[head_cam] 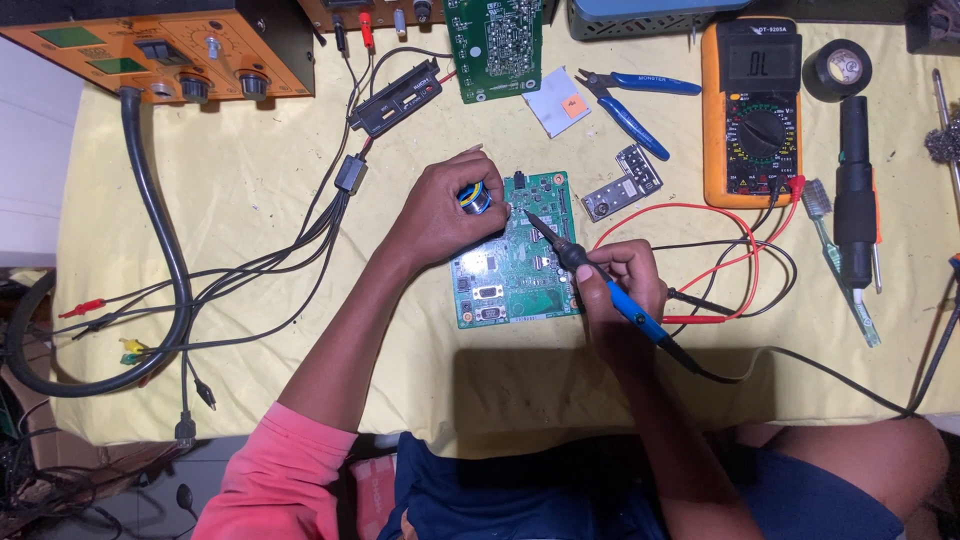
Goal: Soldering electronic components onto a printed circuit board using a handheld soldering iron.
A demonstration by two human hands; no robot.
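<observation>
At the middle of the yellow cloth-covered bench [250, 200], slightly creased and matte, lies a flat green circuit board [515, 270], rectangular, studded with small silver connectors and dark chips. The left hand [445, 215] is curled over the board's upper left corner, fingers closed around a small round spool [474, 197] with a blue-and-yellow rim, wrist bent down, forearm coming in from a pink sleeve [270, 480]. The right hand [620, 290] is closed in a pen-like grip on a soldering iron [600, 283], its handle blue and smooth, the collar black, the thin metal tip angled up-left and resting over the board's upper middle. A black cord trails from the iron's back end toward the right.

Around them: an orange multimeter [750, 110] with a grey display and round dial, its red and black leads [720, 250] looping just beside the right hand; blue-handled cutters [630, 100]; a roll of black tape [838, 68]; an orange power supply [160, 45] with knobs; a second green board [495, 45] at the top edge.
</observation>
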